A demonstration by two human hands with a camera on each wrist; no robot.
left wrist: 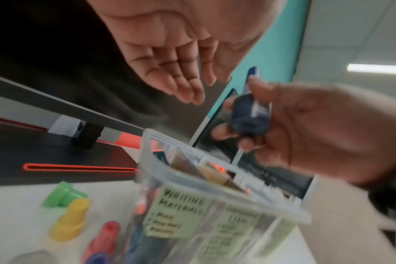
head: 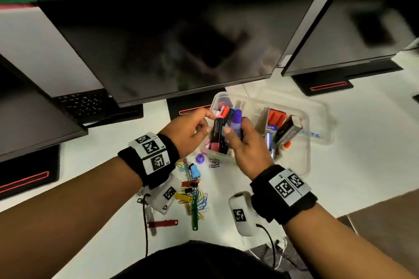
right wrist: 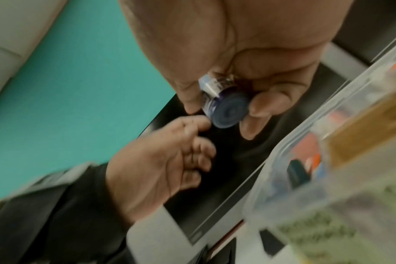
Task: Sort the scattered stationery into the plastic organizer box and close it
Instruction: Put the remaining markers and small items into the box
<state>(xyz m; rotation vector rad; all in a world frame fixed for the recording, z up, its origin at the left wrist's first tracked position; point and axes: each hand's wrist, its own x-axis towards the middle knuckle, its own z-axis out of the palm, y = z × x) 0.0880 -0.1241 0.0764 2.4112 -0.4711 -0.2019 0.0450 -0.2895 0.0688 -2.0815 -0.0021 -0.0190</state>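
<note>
A small purple glue stick (head: 237,123) is clamped in the curled fingers of the right hand (head: 243,142), held above the clear plastic organizer box (head: 303,142) on the white surface (head: 362,142). The left hand (head: 189,130) is held just beside it with loosely bent fingers, gripping nothing. The glue stick is judged light, rigid and smooth, so slippery; it is best gripped around its barrel, not the cap. Paper clips (head: 201,201) are left scattered on the surface near the box.
</note>
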